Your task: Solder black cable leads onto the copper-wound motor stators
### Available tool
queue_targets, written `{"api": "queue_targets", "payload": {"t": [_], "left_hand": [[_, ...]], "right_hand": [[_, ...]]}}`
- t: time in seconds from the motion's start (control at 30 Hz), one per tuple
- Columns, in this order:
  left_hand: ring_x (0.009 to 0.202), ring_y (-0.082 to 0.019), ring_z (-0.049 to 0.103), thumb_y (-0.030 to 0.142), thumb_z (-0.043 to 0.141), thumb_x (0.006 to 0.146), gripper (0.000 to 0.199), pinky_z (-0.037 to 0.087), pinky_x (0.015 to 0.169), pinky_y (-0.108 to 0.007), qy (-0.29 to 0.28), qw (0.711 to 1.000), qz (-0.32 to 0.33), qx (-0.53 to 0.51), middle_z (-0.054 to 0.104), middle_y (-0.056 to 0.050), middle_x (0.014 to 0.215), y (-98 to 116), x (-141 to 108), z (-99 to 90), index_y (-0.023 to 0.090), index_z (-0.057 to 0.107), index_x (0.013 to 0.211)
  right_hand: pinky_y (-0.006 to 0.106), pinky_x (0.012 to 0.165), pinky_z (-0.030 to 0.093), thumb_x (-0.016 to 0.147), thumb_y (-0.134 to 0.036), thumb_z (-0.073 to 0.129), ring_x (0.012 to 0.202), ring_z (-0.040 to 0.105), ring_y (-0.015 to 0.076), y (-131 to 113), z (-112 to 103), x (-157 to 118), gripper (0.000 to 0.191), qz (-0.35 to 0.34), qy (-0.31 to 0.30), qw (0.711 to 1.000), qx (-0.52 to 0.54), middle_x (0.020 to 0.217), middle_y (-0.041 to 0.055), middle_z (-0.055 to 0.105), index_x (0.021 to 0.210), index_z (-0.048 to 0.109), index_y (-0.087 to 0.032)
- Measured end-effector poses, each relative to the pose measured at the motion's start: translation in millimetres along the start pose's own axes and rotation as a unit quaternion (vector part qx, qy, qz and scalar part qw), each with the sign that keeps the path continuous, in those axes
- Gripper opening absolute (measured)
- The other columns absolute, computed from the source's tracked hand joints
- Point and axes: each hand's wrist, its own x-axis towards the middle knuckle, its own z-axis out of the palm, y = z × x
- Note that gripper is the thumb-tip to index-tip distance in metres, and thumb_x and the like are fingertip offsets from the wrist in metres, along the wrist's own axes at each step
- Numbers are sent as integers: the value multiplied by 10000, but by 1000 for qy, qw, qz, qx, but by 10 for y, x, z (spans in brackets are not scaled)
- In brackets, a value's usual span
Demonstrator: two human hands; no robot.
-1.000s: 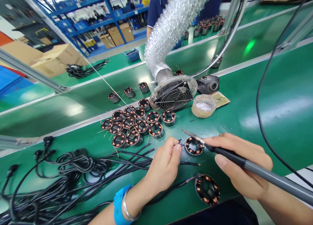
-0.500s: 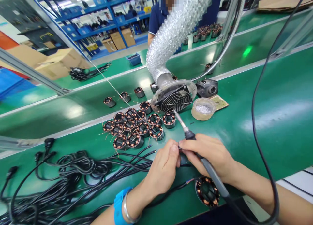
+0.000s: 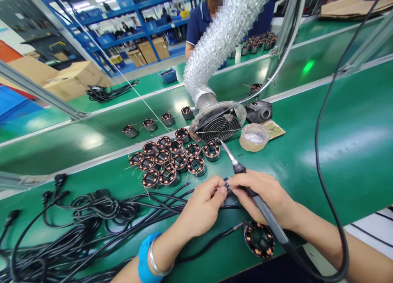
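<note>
Head view: centre, left hand pinching thin dark wires; right hand just beside, gripping grey-black pen-shaped soldering iron, long axis slanting upper left past wires.

A factory workshop, as the long green counter, copper coils, soldering iron, silver air hose and blue shelves show.

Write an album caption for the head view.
The right hand grips a soldering iron beside the left hand, copper-wound rings clustered beyond.
</note>
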Motion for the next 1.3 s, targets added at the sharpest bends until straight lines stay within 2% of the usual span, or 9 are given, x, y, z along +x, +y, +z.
{"api": "queue_targets", "payload": {"t": [0.13, 0.3, 0.43, 0.53, 0.67, 0.73, 1.03, 1.23, 1.3], "left_hand": [[595, -120, 326, 446, 445, 964, 340, 265, 564, -258, -32, 995, -20, -90, 389, 50, 627, -68, 38, 25, 192, 449, 738], [619, -118, 327, 444, 465, 965, 340, 259, 569, -257, 27, 1000, -4, 0, 394, 52, 650, -22, 17, 84, 193, 437, 737], [617, -117, 343, 442, 466, 958, 337, 263, 568, -254, 43, 999, -10, 3, 411, 51, 642, 7, 2, 114, 191, 446, 735], [562, -104, 327, 489, 481, 925, 376, 255, 536, -244, 19, 996, -41, -74, 402, 57, 590, 23, 23, 127, 191, 442, 699], [401, -72, 203, 580, 528, 845, 397, 142, 429, -247, -39, 964, -136, -226, 420, 82, 486, 56, 51, 135, 197, 489, 745], [381, -60, 173, 604, 581, 803, 422, 111, 417, -247, -38, 956, -147, -249, 424, 89, 476, 53, 51, 133, 197, 490, 739], [424, -54, 217, 570, 619, 802, 455, 175, 446, -221, 41, 967, -92, -232, 364, 93, 471, -40, 44, 139, 192, 437, 629], [419, -54, 206, 556, 616, 800, 419, 177, 440, -210, 79, 965, -96, -232, 343, 102, 461, -10, 72, 200, 186, 472, 667], [421, -55, 203, 557, 616, 799, 419, 181, 440, -207, 91, 964, -98, -228, 332, 104, 460, -11, 75, 229, 187, 472, 666]], "right_hand": [[229, 714, 561, 890, -64, 518, 773, 671, 125, -82, -7, -16, 271, 52, 4, 998, 29, 916, 16, 687, 1121, 550, -202], [249, 716, 550, 886, -52, 536, 764, 666, 141, -167, 41, -67, 268, 69, 52, 995, -46, 902, 27, 681, 1115, 558, -191], [252, 696, 537, 887, -51, 542, 751, 644, 137, -172, 67, -125, 295, 63, 55, 995, -58, 925, 38, 676, 1159, 550, -166], [244, 670, 524, 888, -47, 549, 709, 611, 125, -160, 81, -141, 305, 60, 50, 995, -59, 904, 36, 664, 1176, 548, -150], [260, 657, 503, 886, -18, 560, 698, 582, 132, -136, 125, -126, 266, 38, 76, 993, -85, 903, 50, 669, 1119, 568, -147], [261, 655, 498, 884, -19, 569, 697, 573, 131, -121, 123, -124, 270, 42, 76, 993, -81, 884, 39, 664, 1118, 570, -153], [306, 772, 510, 835, -87, 617, 809, 599, 161, -63, -25, -222, 430, 106, -45, 993, 38, 873, -3, 661, 1231, 497, -205], [279, 676, 519, 878, -75, 569, 717, 599, 153, 26, 152, -162, 279, 122, 96, 988, -20, 818, -9, 626, 1112, 553, -225], [272, 661, 526, 878, -63, 571, 706, 602, 149, 40, 178, -153, 294, 107, 110, 988, -35, 820, -8, 640, 1128, 562, -220]]}}
